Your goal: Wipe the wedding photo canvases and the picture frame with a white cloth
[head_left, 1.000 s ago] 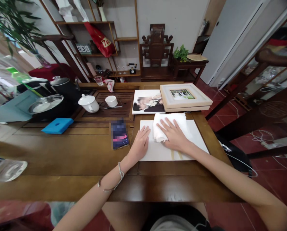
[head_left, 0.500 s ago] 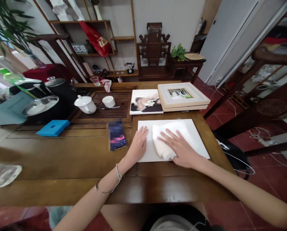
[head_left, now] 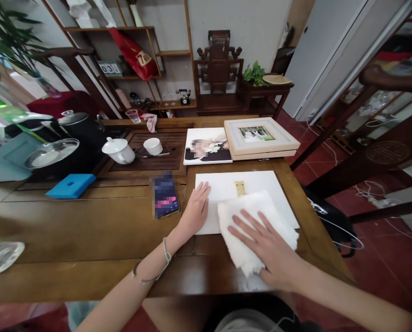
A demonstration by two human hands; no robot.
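Note:
A white rectangular panel (head_left: 214, 186) lies flat on the wooden table, with a small tan tab-like piece (head_left: 240, 187) showing on its surface. My left hand (head_left: 198, 207) rests with fingers stretched out on the panel's left edge. Under my spread right hand (head_left: 264, 237) is a fluffy white cloth (head_left: 231, 214), pressed flat and draped past the panel's front edge. The cloth covers the panel's lower right area. A phone (head_left: 166, 196) lies left of my left hand, its screen partly blurred.
Behind the panel are a photo print (head_left: 208, 154) and a pale picture frame (head_left: 231, 138). A lidded white cup (head_left: 118, 150) and a small white bowl (head_left: 153, 146) stand on the tea tray (head_left: 129, 170). Farther left lie a blue block (head_left: 70, 186) and a clear dish (head_left: 3, 257).
My right hand has drawn the white cloth toward me across the panel, over its front edge. The tan piece has come into sight. My left hand stays on the panel's left edge.

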